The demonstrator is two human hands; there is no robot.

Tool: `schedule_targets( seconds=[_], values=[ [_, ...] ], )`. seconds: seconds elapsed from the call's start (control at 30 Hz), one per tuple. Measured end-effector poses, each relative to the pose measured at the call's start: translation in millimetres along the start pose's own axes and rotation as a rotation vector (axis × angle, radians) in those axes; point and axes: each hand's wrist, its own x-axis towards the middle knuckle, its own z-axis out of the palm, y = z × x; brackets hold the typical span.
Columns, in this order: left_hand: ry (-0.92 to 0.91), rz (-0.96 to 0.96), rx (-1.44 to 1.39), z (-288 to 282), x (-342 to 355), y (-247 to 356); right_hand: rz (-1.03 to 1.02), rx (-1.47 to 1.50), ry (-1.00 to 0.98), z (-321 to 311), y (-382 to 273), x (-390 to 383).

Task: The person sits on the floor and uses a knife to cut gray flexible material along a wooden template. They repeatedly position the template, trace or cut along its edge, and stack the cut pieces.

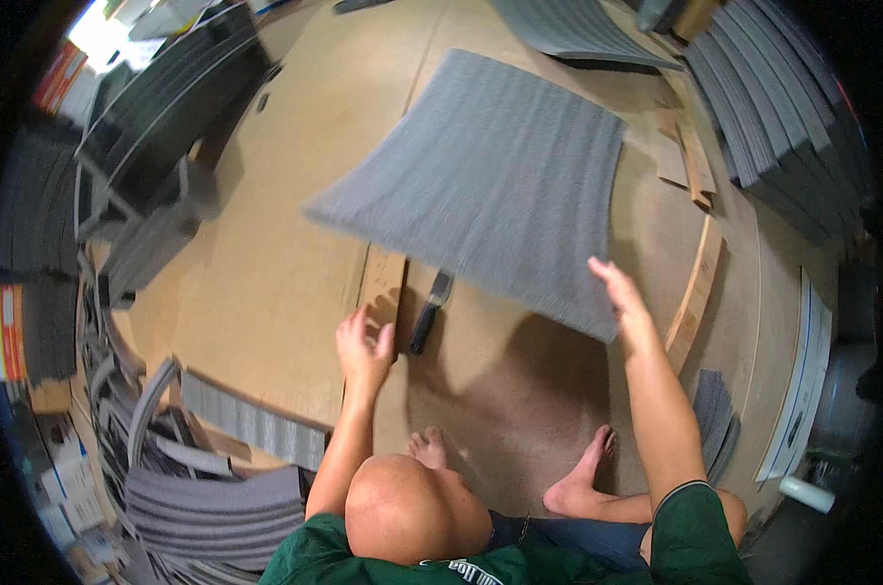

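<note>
A large, slightly curved grey foam sheet (485, 185) is lifted over the floor, blurred at its left corner. My right hand (614, 288) grips it near its lower right edge. My left hand (364, 346) is open, fingers bent apart, below the sheet over a narrow wooden board (378, 283). Just right of that hand lies a black-handled knife (427, 317) on the floor.
A tan board (266, 331) covers the left floor. Stacked grey foam pieces (783, 117) stand at right; dark foam frames (159, 107) and curved strips (208, 517) lie left. Another sheet (568, 24) is at top. Wooden strips (695, 263) lie right.
</note>
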Motion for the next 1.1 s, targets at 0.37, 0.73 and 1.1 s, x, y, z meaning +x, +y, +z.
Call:
schedule_targets(
  seconds=[0.37,0.73,1.1],
  values=[
    [-0.198,-0.108,0.328,15.0,-7.3,-8.9,-0.144,0.436,-0.083,-15.1,-95.0,-57.3],
    [0.007,-0.462,-0.931,-67.0,-32.7,-44.3,-0.446,0.273,0.026,-28.9,-27.1,-22.3],
    [-0.086,0.218,-0.634,-78.1,27.6,101.8,-0.235,0.153,0.263,125.8,119.9,-46.3]
  ],
)
